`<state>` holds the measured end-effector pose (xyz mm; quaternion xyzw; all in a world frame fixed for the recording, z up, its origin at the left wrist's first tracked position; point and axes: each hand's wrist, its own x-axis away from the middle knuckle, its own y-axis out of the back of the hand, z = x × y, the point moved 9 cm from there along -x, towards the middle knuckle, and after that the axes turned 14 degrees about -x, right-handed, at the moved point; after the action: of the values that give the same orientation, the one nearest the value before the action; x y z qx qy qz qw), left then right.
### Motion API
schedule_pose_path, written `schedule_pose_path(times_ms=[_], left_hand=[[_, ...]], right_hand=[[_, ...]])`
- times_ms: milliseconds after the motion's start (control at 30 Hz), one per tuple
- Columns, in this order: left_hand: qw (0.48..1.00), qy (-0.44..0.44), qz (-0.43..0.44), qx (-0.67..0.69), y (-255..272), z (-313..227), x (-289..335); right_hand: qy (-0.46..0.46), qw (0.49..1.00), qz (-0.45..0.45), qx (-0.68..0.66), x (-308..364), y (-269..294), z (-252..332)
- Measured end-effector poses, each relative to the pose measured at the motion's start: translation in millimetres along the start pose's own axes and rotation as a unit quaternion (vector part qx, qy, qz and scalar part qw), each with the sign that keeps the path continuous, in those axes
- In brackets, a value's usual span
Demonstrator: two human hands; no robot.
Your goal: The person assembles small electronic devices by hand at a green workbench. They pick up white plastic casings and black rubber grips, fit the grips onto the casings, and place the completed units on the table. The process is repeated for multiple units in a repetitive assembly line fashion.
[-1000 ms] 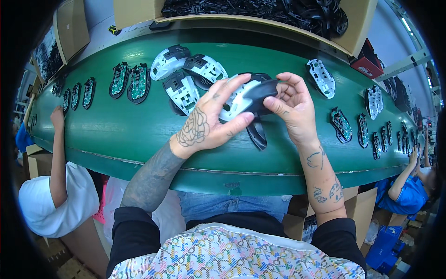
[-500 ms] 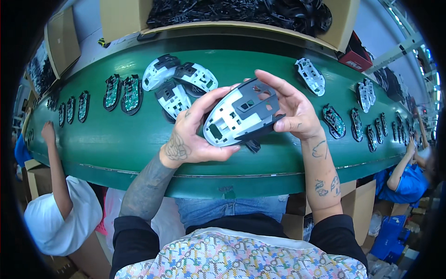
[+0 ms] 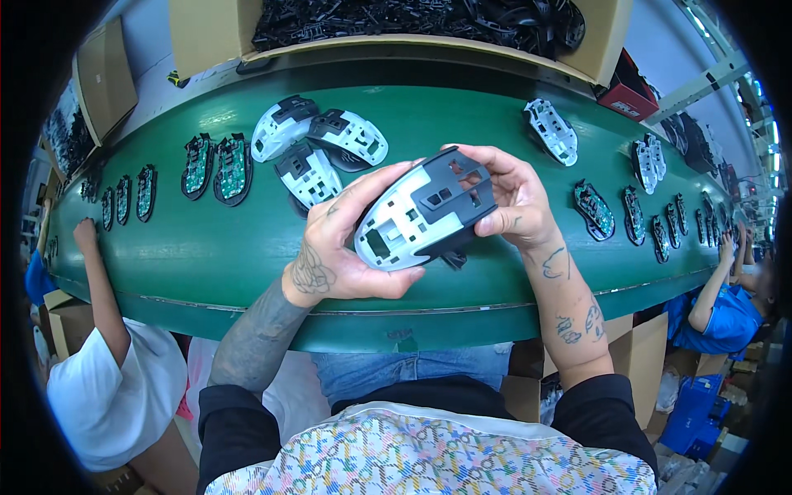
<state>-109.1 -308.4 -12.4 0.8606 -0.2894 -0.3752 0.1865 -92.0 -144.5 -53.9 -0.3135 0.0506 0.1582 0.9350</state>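
Between my hands is a white and black mouse shell [image 3: 421,216], tilted above the green belt, its cut-out frame facing up. My left hand [image 3: 337,262] wraps its white rear end, thumb along the near side. At the black front end, my right hand [image 3: 521,202] grips with the thumb on the near edge and the fingers behind. A small dark piece [image 3: 453,260] shows just below the shell; whether it is attached I cannot tell. Left of my hands lie three similar mouse shells, one [image 3: 351,138] nearest the far side, one [image 3: 285,129] behind-left, one [image 3: 308,175] by my left fingers.
On the green belt [image 3: 462,111], mouse bases with green circuit boards lie left [image 3: 233,169] and right [image 3: 593,211]. White frames [image 3: 551,132] rest at the far right. A cardboard box [image 3: 606,41] of black parts stands beyond. Co-workers' arms reach in at the left [image 3: 101,285] and right [image 3: 709,285].
The shell has turned slightly and come a little nearer to me. My right fingers have drawn in around its front end, and the black side part no longer juts out by my thumb.
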Motion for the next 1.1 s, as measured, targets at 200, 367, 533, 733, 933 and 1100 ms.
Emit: schedule_pose_path(times_ms=[200, 367, 533, 733, 933, 1100], left_hand=[[0.998, -0.011, 0.004, -0.054, -3.5, 5.0, -0.8], [0.997, -0.006, -0.006, -0.078, -0.4, 6.0, 2.4], [0.998, 0.033, 0.031, -0.053, -5.0, 16.8, 1.0], [0.995, 0.096, -0.034, 0.008, -3.9, 39.7, 8.5], [0.978, -0.001, 0.048, -0.203, -29.0, 20.8, 2.4], [0.939, 0.034, 0.016, -0.342, -16.1, 31.3, 1.4]], right_hand=[[0.023, 0.996, -0.003, 0.089, -9.9, -17.7, 0.2], [0.023, 0.986, -0.053, 0.158, -10.6, -25.6, -4.5], [0.034, 0.986, -0.088, 0.138, -9.9, -15.9, -8.6], [0.068, 0.99, -0.12, -0.011, -15.2, -25.2, -23.1], [0.059, 0.974, -0.2, 0.085, -10.9, -7.6, -16.5], [0.069, 0.539, -0.357, 0.76, -2.0, 41.6, 73.8]])
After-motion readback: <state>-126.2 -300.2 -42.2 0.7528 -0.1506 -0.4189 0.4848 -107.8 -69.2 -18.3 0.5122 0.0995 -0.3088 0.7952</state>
